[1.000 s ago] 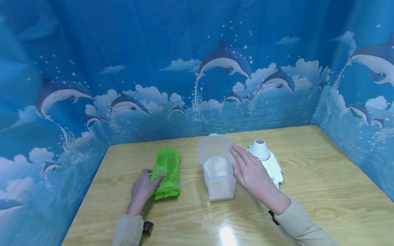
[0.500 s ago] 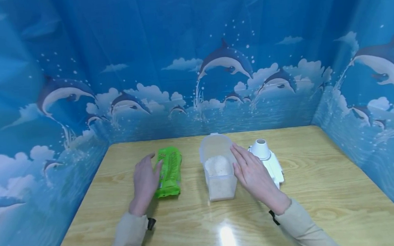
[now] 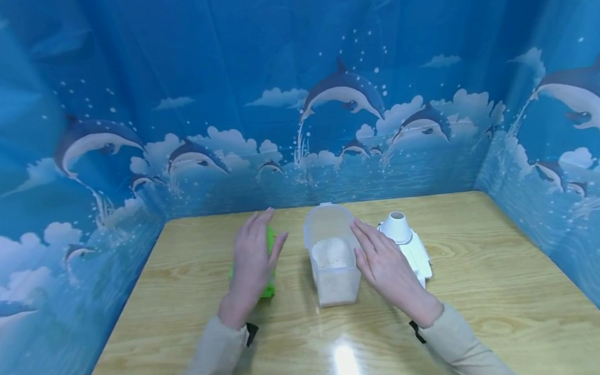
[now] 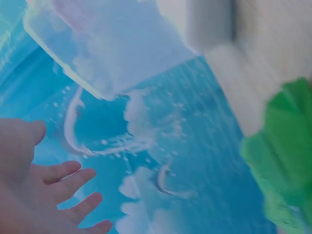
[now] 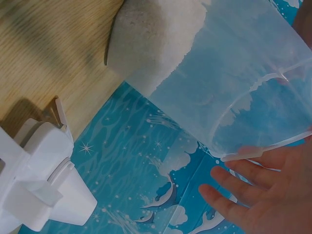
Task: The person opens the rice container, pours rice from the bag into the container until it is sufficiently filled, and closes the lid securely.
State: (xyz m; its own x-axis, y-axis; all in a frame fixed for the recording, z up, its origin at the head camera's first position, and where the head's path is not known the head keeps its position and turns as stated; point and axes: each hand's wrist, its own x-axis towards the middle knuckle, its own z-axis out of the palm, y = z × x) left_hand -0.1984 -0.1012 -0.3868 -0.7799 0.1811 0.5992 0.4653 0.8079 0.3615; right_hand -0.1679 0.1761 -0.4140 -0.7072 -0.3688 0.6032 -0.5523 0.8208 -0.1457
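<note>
The tub (image 3: 337, 287) stands upright on the counter (image 3: 285, 351). The right hand (image 3: 388, 268), the nearer, touches the tub's right side with straight fingers. Left of the tub, the left hand (image 3: 251, 255), fingers straight and grasping nothing, partly hides the pack (image 3: 269, 289).

No legible text, label, brand, number or sign in view
</note>
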